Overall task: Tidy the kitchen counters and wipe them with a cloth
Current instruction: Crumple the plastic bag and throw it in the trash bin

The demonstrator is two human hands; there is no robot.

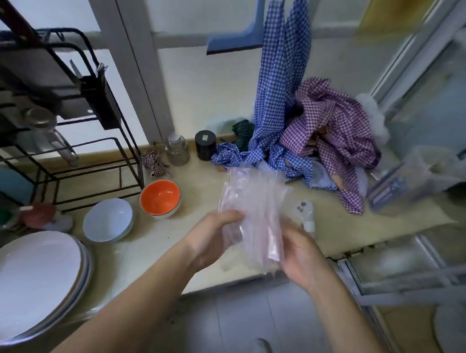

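A person's two hands held a clear plastic bag upright above the front edge of a pale kitchen table. The left hand gripped the bag's lower left edge, fingers curled round the film. The right hand met the bag's lower right corner from below. Its fingers were blurred behind the plastic, so whether they pinched it could not be told. The bag rose between and above both hands, clear of the table.

On the table to the left stood an orange-lined bowl beside a pale blue bowl, with a stack of white plates nearer the camera. Along the back wall were a glass jar and a black tin, and a small checked scrap lay left of the jar. A blue checked cloth hung down onto the table, and a purple checked cloth lay heaped against it on the right. A smaller clear packet lay on the table just behind the right hand.
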